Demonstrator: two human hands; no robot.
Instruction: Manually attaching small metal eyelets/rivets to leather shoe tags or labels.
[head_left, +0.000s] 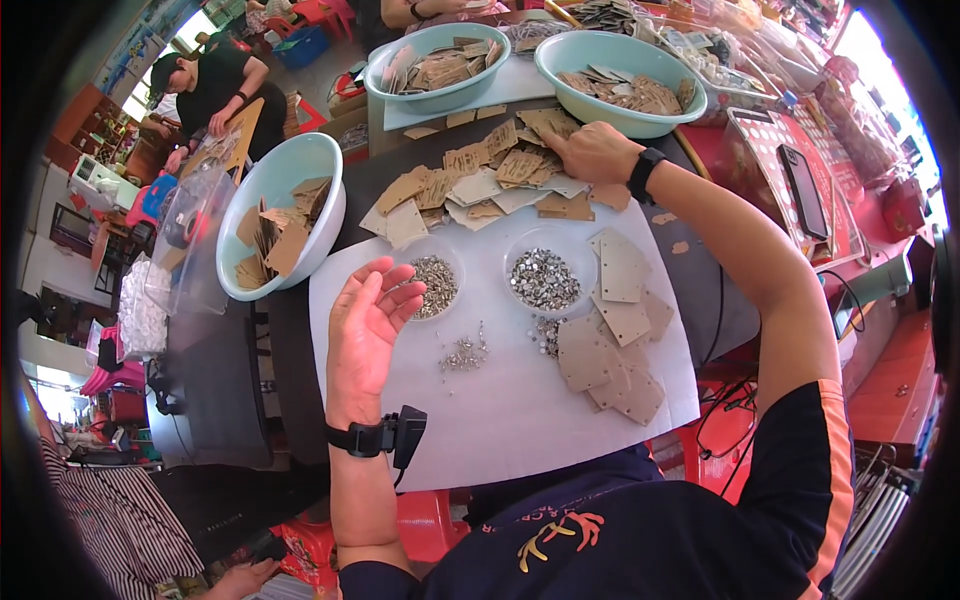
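Observation:
My left hand (pixel 368 322) is held palm up over the white sheet (pixel 480 430), fingers loosely curled, apart and with nothing in them. It is nearest to a clear round dish (pixel 462 268) of small silvery metal pieces (pixel 436 282). At the far side my right hand (pixel 600 155) reaches out, its index finger stretched onto a brown card (pixel 550 122) at the edge of a heap of brown and grey cards (pixel 465 180). The other right fingers are partly hidden. A second clear dish (pixel 592 262) holds flat shiny studs (pixel 543 278). Grey cards with small holes (pixel 600 365) lie beside it.
Loose metal pieces (pixel 464 354) lie on the sheet. Pale blue basins of cards stand at the left (pixel 332 185), far middle (pixel 375 75) and far right (pixel 695 105). A phone (pixel 803 190) rests at the right. A person (pixel 225 85) works at the far left.

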